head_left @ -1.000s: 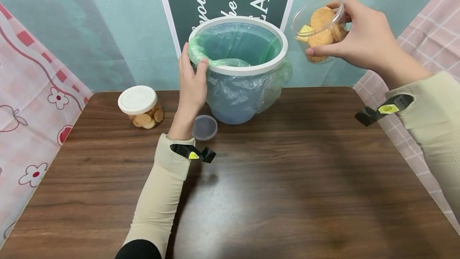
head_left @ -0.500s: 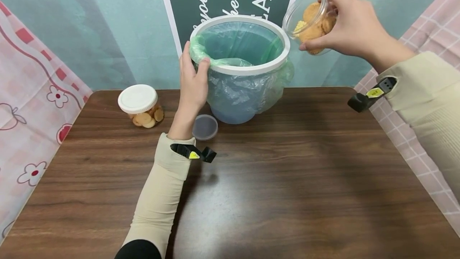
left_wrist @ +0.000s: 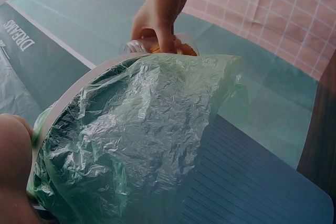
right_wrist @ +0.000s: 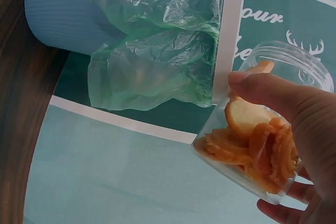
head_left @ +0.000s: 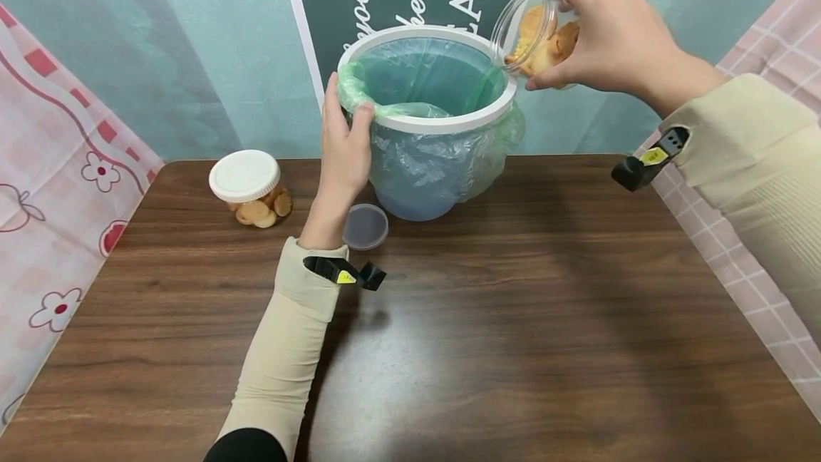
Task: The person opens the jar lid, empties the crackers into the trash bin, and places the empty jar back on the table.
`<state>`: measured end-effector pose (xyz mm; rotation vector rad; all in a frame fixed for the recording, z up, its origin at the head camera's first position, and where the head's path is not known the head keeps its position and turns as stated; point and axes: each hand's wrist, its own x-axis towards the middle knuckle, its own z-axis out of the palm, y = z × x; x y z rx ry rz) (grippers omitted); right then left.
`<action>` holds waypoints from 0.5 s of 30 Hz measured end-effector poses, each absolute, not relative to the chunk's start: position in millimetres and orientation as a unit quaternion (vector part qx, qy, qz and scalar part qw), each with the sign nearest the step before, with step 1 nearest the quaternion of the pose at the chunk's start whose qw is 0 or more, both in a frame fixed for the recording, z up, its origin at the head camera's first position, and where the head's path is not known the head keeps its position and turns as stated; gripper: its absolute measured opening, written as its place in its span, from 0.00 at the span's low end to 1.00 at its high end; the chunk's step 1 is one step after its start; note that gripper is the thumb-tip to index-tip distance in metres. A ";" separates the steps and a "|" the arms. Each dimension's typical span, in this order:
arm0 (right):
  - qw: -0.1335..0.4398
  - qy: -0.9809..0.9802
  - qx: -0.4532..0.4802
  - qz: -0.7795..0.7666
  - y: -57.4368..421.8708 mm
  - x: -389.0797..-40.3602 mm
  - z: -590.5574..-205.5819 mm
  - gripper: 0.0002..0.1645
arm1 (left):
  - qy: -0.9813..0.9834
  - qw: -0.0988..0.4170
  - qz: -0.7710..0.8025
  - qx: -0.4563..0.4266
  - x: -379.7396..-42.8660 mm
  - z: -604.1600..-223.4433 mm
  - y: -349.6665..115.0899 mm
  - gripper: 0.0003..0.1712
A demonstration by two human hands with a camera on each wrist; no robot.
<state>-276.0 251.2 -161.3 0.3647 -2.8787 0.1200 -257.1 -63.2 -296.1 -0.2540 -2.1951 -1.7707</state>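
Observation:
A blue trash can [head_left: 413,203] with a white rim ring and a green plastic liner [head_left: 442,162] stands at the back of the table. My left hand [head_left: 346,145] grips its rim at the left, thumb over the front and fingers behind. In my right hand [head_left: 622,41] is a clear plastic jar [head_left: 529,31] without a lid, tipped sideways with its mouth at the can's right rim. Golden cookies [right_wrist: 252,145] lie inside the jar, gathered toward its base in the right wrist view. Only the thumb side of my left hand [left_wrist: 13,166] shows in the left wrist view.
Left of the can stands a second jar of cookies [head_left: 255,211] under a white lid [head_left: 244,175]. A round translucent lid [head_left: 365,227] lies on the wooden table [head_left: 500,334] by my left wrist. A teal backdrop [head_left: 192,55] hangs close behind the can.
My right hand has carried the jar leftward to the can's rim and tilted it further, its mouth turning toward the can. The left hand and the can stay in place.

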 end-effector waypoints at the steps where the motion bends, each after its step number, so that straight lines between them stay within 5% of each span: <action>1: 0.120 -0.984 0.127 0.032 249.9 -275.6 -160.6 0.65 | -0.766 0.154 -0.618 -0.089 -257.1 -296.2 -63.3 0.43; 15: 0.132 -0.975 0.171 -0.056 238.8 -273.2 -151.4 0.63 | -0.770 0.155 -0.613 -0.084 -256.5 -295.8 -63.3 0.44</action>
